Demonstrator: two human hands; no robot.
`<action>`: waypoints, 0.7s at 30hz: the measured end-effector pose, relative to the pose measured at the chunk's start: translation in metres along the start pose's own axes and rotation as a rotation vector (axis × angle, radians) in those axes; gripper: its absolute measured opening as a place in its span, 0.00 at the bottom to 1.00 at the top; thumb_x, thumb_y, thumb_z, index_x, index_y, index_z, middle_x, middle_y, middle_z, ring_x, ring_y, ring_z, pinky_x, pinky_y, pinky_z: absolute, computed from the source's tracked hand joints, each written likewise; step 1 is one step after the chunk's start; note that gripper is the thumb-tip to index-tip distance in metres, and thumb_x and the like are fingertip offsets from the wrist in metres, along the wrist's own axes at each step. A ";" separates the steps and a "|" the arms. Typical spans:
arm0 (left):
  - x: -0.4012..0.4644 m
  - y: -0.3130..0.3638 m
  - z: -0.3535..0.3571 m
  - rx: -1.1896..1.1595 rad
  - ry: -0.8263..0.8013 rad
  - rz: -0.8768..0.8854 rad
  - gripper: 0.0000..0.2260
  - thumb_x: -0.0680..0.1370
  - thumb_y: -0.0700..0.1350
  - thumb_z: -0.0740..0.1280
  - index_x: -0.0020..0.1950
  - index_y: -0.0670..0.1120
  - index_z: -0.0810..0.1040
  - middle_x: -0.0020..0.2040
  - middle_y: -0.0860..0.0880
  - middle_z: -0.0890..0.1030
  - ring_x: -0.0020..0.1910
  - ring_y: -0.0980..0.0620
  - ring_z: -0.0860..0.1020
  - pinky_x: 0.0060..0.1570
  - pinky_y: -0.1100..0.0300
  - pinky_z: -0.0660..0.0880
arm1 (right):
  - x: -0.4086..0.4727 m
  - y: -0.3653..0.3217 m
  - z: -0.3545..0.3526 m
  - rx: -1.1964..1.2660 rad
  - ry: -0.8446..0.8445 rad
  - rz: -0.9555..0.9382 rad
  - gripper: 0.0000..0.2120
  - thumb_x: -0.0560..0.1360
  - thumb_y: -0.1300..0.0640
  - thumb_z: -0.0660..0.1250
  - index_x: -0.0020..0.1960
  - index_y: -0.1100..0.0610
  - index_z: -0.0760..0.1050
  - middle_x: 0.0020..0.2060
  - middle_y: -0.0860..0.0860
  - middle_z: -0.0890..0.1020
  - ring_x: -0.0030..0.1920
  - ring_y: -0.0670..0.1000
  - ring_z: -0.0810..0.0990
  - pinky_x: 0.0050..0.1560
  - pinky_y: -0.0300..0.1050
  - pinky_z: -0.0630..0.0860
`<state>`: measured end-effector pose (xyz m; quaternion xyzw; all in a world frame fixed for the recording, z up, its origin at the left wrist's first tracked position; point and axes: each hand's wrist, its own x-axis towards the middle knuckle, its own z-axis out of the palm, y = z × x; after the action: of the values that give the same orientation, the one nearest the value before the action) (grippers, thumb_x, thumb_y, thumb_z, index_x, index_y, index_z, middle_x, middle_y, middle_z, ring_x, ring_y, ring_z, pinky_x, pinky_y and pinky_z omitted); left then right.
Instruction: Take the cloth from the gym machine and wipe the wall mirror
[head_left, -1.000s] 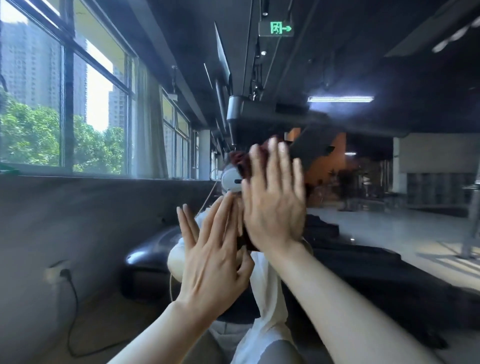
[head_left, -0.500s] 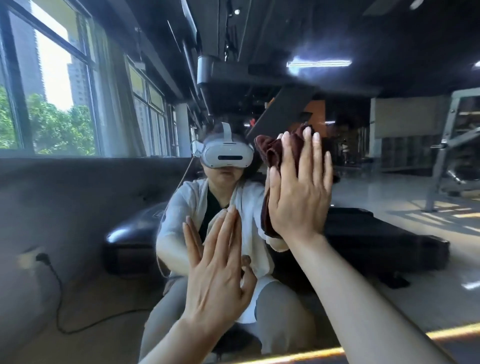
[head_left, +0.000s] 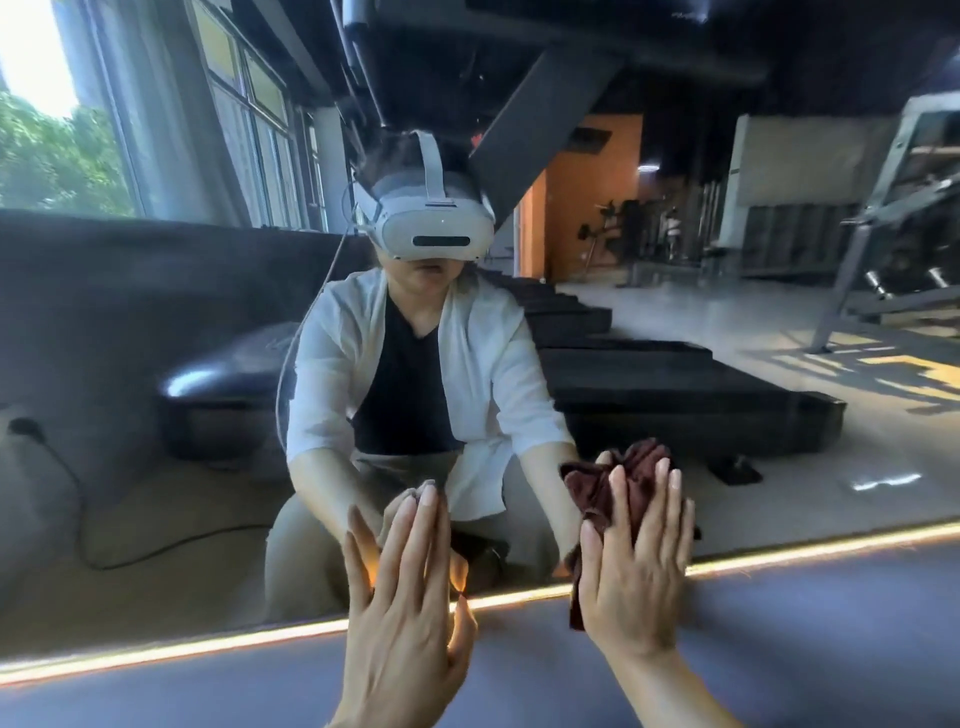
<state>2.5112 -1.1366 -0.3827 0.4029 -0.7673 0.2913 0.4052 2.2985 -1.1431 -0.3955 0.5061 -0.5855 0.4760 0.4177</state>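
Dark red cloth (head_left: 602, 493) is bunched against the wall mirror (head_left: 156, 364), low on the glass and just above its lit bottom edge (head_left: 208, 644). The right hand (head_left: 631, 566) presses it flat, fingers straight and close together. The left hand (head_left: 405, 613) lies flat on the mirror beside the cloth, fingers straight, holding nothing. A white headset (head_left: 434, 221) shows in the reflection above both hands.
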 end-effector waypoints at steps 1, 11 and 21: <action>0.000 0.004 0.002 -0.018 -0.011 -0.009 0.37 0.71 0.49 0.59 0.79 0.37 0.57 0.81 0.42 0.56 0.79 0.42 0.55 0.73 0.31 0.51 | -0.008 0.005 0.000 0.000 -0.017 -0.015 0.24 0.86 0.49 0.48 0.80 0.54 0.55 0.78 0.64 0.54 0.77 0.65 0.55 0.77 0.62 0.54; 0.001 0.017 -0.021 -0.160 -0.032 -0.134 0.37 0.71 0.48 0.64 0.79 0.40 0.61 0.79 0.44 0.61 0.78 0.46 0.58 0.75 0.37 0.37 | 0.016 0.030 -0.001 0.125 0.134 0.465 0.28 0.85 0.48 0.50 0.79 0.64 0.59 0.77 0.69 0.59 0.77 0.67 0.58 0.79 0.55 0.51; -0.034 -0.037 -0.045 -0.036 -0.108 -0.168 0.36 0.70 0.46 0.67 0.78 0.41 0.63 0.77 0.43 0.63 0.76 0.40 0.62 0.75 0.34 0.43 | -0.019 -0.131 0.009 0.200 -0.037 0.038 0.26 0.84 0.45 0.50 0.80 0.53 0.57 0.79 0.60 0.58 0.81 0.58 0.52 0.80 0.57 0.50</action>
<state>2.5724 -1.1077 -0.3844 0.4736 -0.7567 0.2200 0.3934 2.4303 -1.1524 -0.3983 0.5425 -0.5523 0.5305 0.3452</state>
